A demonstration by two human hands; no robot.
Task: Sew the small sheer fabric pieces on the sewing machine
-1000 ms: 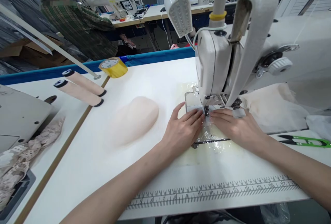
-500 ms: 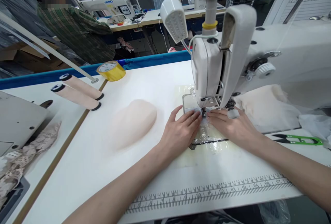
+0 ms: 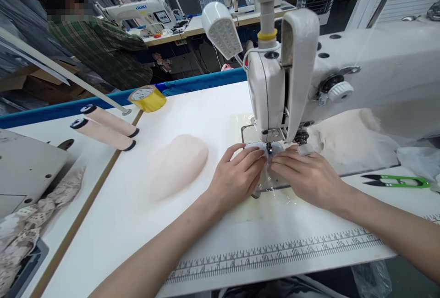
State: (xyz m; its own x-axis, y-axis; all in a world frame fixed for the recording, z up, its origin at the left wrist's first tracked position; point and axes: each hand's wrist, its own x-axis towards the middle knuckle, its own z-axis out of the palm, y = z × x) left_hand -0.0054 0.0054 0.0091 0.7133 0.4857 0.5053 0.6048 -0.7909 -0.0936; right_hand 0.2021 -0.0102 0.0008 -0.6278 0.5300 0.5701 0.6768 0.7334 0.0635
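Observation:
At the needle of the white sewing machine (image 3: 266,91), my left hand (image 3: 235,176) and my right hand (image 3: 311,176) face each other with bent fingers. Between and behind the fingertips lies a small pale fabric piece (image 3: 254,146), partly under the presser foot (image 3: 270,147). Left fingertips close on its left side, right fingertips on its front right; most of the piece is hidden. A beige moulded cup (image 3: 184,165) rests on the table to the left of my left hand. Beyond my right hand, sheer beige fabric (image 3: 357,142) is heaped under the machine arm.
Green thread snips (image 3: 398,181) lie at the right. Two thread spools (image 3: 103,133), yellow tape (image 3: 147,98) and lace fabric (image 3: 51,211) are on the left. A ruler strip (image 3: 275,254) runs along the front edge. Another person (image 3: 99,46) sits beyond the blue-edged table.
My fingers are more bent, and both hands have shifted slightly at the needle. More of the pale piece shows behind the fingertips. The view has moved a little; the cup stays put.

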